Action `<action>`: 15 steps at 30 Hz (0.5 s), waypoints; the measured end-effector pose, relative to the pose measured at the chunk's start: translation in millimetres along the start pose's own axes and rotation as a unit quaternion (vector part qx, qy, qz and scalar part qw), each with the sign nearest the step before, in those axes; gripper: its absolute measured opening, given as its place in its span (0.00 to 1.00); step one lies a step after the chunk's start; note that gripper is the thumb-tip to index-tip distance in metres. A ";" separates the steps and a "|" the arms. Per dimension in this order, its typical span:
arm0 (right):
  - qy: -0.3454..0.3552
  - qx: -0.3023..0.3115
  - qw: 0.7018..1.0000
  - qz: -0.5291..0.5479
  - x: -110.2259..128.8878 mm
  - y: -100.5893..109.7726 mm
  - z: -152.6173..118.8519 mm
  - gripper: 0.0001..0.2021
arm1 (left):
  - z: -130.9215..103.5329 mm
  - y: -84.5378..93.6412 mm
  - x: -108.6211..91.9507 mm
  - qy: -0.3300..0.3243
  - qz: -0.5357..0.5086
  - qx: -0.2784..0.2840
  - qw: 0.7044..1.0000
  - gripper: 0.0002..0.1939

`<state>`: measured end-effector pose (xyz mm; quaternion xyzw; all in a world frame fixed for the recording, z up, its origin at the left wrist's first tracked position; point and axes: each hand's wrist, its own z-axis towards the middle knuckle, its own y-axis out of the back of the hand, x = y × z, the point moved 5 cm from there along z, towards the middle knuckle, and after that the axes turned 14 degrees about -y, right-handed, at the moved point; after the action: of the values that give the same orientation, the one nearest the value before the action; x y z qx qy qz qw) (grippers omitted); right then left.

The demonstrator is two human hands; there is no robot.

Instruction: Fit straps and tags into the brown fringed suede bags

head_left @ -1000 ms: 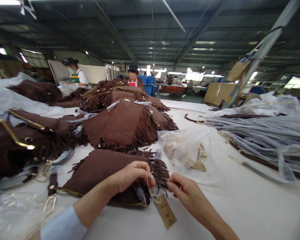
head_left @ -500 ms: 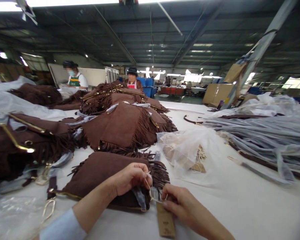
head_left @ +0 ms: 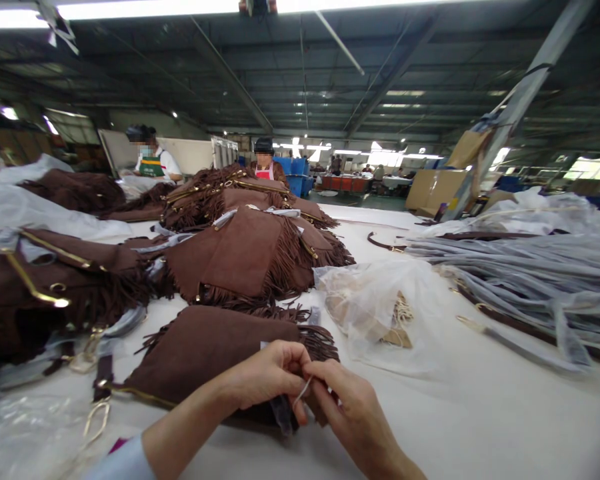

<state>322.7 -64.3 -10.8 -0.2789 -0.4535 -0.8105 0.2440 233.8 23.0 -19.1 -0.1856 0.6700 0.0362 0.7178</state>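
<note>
Fringed bag (left hand overlapping) | pile behind | plastic bag beside

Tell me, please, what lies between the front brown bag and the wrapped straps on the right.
In the head view, a translucent plastic bag lies on the table between the brown bag and the wrapped straps.

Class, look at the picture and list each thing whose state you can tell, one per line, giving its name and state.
Left hand: pinching the cord
Right hand: fingers pinched, touching the left
Cord: partly hidden between the hands
Brown tag: mostly hidden by the right hand
Front bag: lying on the white tabletop
Other bags: heaped behind it
Translucent sack: crumpled
Straps: bundled, mostly wrapped
</note>
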 end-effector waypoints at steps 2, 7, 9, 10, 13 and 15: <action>0.014 -0.015 1.000 -0.007 0.8 -0.3 -0.2 0.10 | 0.5 -1.6 3.3 -0.009 0.017 -0.010 1.000 0.13; 0.006 -0.006 1.000 -0.011 3.5 -0.8 1.5 0.12 | 0.2 1.8 6.3 -0.038 0.130 -0.050 0.990 0.11; -0.015 -0.011 1.000 0.015 -0.5 4.6 3.6 0.11 | 1.3 5.4 8.3 -0.032 0.121 -0.061 0.990 0.10; -0.033 -0.020 0.999 0.028 -4.8 9.1 4.8 0.10 | 2.4 8.8 9.6 -0.028 0.104 -0.072 0.992 0.10; -0.101 0.001 0.995 0.018 -21.7 20.3 7.3 0.08 | 6.1 26.0 13.3 -0.019 0.039 -0.135 0.990 0.13; -0.126 0.073 0.989 -0.011 -28.8 19.9 6.6 0.08 | 7.0 39.7 12.4 -0.023 -0.004 -0.186 0.982 0.16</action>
<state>358.0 -63.8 -15.4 -0.3550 -0.5412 -0.7366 0.1959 229.7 59.7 -39.6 -0.3175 0.6344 0.1621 0.6859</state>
